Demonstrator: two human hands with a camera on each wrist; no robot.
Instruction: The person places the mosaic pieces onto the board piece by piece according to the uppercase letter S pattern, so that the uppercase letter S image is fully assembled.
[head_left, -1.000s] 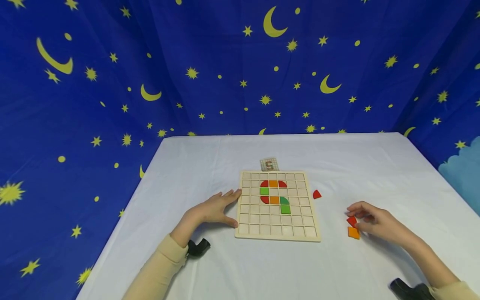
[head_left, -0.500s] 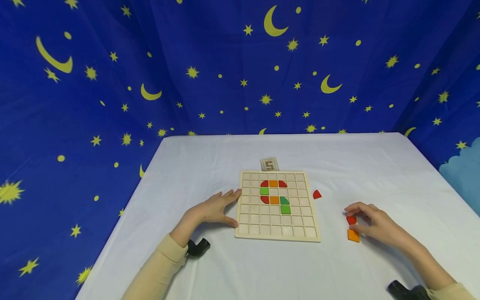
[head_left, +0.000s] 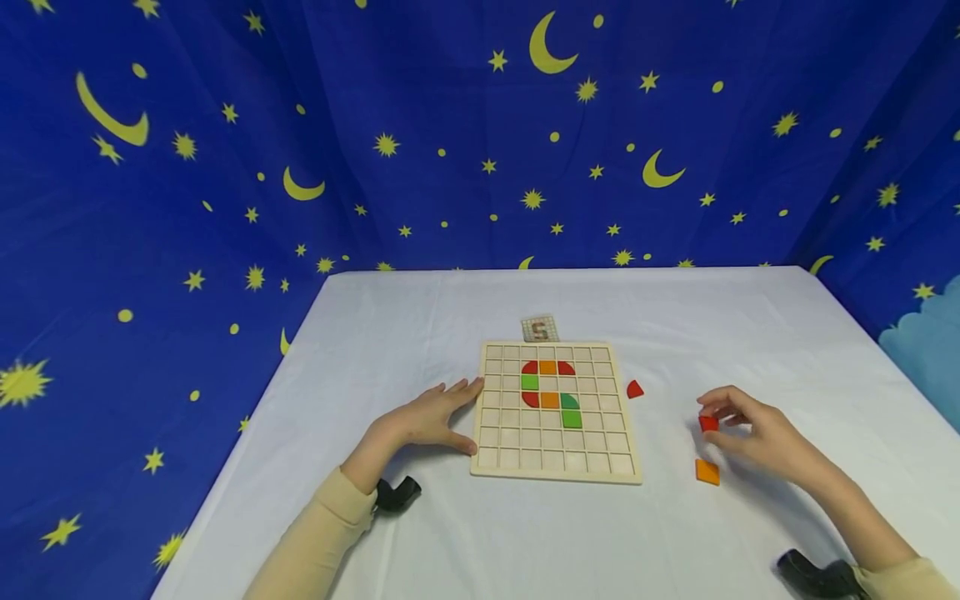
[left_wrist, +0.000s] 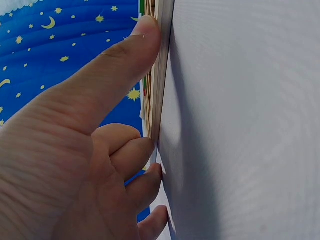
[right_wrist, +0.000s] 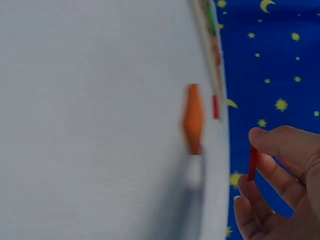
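Observation:
A wooden grid board (head_left: 517,460) lies on the table, with red, orange and green tiles in its cells forming a curved figure. My left hand (head_left: 431,417) rests at the board's left edge, fingers and thumb spread. In the left wrist view its thumb (left_wrist: 147,37) touches the board's side. My right hand (head_left: 757,429) is to the right of the board and pinches a red tile (head_left: 708,424) between thumb and fingers. In the right wrist view that red tile (right_wrist: 252,164) is seen edge-on, raised off the table. An orange square tile (head_left: 707,472) lies on the cloth just below this hand.
A red quarter-circle tile (head_left: 635,389) lies beside the board's right edge. Behind the board is a small pattern card (head_left: 540,328). White cloth (head_left: 420,317) covers the table, and a blue star-and-moon curtain (head_left: 450,108) hangs behind it.
My right hand has picked up the red tile and lifted it away from the orange tile, which stays on the table. The left hand and the board have not moved.

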